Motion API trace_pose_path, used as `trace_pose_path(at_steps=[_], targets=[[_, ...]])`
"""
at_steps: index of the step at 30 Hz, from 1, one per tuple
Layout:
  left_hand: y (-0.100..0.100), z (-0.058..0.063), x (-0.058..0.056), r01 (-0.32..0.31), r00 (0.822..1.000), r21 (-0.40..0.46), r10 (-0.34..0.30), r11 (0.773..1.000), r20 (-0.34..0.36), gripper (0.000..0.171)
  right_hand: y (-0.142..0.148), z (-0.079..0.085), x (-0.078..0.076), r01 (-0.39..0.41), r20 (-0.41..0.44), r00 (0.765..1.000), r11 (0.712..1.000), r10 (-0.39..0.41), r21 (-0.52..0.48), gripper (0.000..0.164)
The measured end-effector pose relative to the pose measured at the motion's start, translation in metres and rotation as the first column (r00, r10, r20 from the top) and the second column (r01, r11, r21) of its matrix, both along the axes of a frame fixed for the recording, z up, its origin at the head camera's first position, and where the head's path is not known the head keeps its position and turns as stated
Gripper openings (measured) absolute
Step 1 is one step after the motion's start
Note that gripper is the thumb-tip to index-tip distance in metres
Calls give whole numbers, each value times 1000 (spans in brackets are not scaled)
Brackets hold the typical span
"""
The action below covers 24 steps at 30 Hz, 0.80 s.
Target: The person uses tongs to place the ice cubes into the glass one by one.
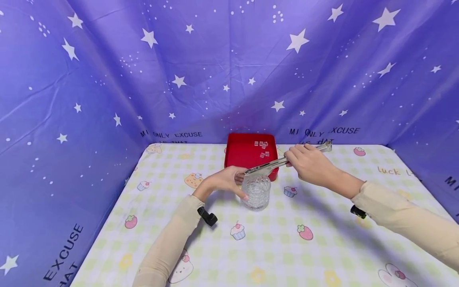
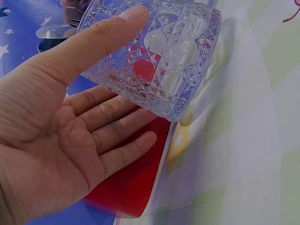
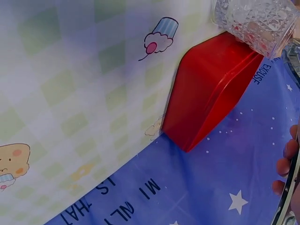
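A clear cut-pattern glass (image 1: 256, 193) stands upright on the tablecloth in the head view. My left hand (image 1: 225, 179) holds it from the left, thumb on the near side and fingers behind; the left wrist view shows the thumb across the patterned glass (image 2: 154, 51). My right hand (image 1: 310, 163) grips metal tongs (image 1: 269, 166) around their middle. Their front end slants down to the left over the glass's rim. Whether anything sits between the tips cannot be made out. Small clear cubes (image 1: 263, 145) lie in a red tray (image 1: 240, 149) behind the glass.
The red tray's wall (image 3: 197, 93) stands close behind the glass. A checked tablecloth (image 1: 272, 247) with printed cupcakes and strawberries covers the table. Blue star-patterned curtains (image 1: 201, 56) hang around the back and sides.
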<state>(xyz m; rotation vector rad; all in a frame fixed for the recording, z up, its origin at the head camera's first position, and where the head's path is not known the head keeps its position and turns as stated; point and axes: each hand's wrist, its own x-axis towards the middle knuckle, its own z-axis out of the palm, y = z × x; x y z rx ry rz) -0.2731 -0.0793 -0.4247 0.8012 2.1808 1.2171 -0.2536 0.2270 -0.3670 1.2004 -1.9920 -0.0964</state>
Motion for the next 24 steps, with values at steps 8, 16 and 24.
trace_pose_path(at_steps=[8, 16, 24], targets=[[0, 0, 1, -20, 1000, -14, 20, 1000, 2, 102, -2, -4, -1, 31, 21, 999, 999, -32, 39, 44], [-1, 1, 1, -13, 1000, -5, 13, 1000, 2, 92, -3, -5, -3, 45, 24, 999, 999, -46, 27, 45], [-1, 0, 0, 31, 1000, 47, -31, 998, -4, 82, -8, 6, -13, 119, 3, 993, 992, -119, -47, 36]])
